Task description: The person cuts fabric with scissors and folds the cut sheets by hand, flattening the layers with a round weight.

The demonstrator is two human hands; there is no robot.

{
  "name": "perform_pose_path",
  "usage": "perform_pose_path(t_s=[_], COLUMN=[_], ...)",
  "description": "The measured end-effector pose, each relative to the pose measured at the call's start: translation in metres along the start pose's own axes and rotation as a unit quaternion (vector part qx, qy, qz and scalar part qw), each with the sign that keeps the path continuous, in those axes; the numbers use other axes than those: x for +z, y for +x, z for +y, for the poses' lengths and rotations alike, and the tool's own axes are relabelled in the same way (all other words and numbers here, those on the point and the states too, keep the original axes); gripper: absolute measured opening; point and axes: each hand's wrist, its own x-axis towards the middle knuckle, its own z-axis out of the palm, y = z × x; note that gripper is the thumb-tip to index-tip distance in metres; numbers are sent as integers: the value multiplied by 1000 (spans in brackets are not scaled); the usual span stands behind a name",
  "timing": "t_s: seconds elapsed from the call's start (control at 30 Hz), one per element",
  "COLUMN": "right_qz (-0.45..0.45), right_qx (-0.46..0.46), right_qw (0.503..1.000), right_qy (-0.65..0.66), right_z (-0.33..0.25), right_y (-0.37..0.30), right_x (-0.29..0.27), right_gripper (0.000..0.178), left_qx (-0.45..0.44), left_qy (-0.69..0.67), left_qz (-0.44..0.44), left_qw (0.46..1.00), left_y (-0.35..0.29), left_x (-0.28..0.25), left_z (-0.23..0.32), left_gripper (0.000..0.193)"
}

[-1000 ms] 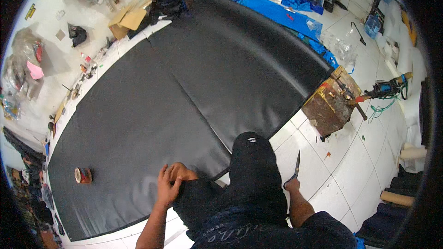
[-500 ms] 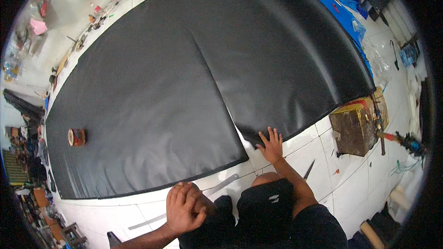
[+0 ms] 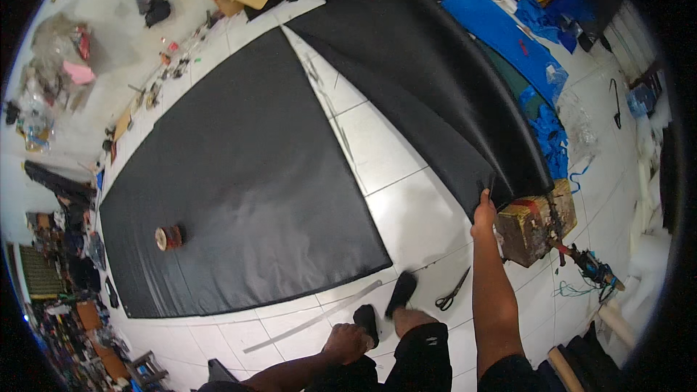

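My right hand (image 3: 484,212) pinches the near corner of the black vinyl sheet (image 3: 435,101) on the right, with the arm stretched out. That sheet lies partly curled over along its right side. To its left, a second black vinyl panel (image 3: 239,174) is spread flat on the floor. A long wedge of white tile shows between the two pieces, narrowing toward the far end. My left hand (image 3: 348,343) is low at my knee, fingers curled, with nothing visible in it. A small reddish-brown roll or can (image 3: 169,237) stands on the flat panel.
Black-handled scissors (image 3: 453,290) and a long metal ruler (image 3: 312,317) lie on the tiles near my feet. A worn wooden block (image 3: 528,229) stands by the right sheet's near end. Blue material (image 3: 508,36) lies beyond it. Clutter lines the left side.
My right hand has taken hold of the right sheet's corner and drawn it to the right. The narrow slit between the pieces has widened into a wedge. My feet and the scissors now show.
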Motion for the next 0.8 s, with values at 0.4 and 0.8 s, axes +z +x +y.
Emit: perform_pose_path(t_s=[0.4, 0.8], right_qz=[-250, -468], right_qx=[-382, -86], right_qw=[824, 785], right_qy=[-334, -395], right_z=[-147, -358], right_y=[-172, -236], right_x=[-85, -26], right_gripper=[38, 97], left_qx=[-42, -85], left_qy=[-532, -482], left_qz=[295, 387], left_qw=[793, 781], left_y=[212, 141], left_x=[-430, -469], left_z=[182, 185], left_gripper=[93, 31])
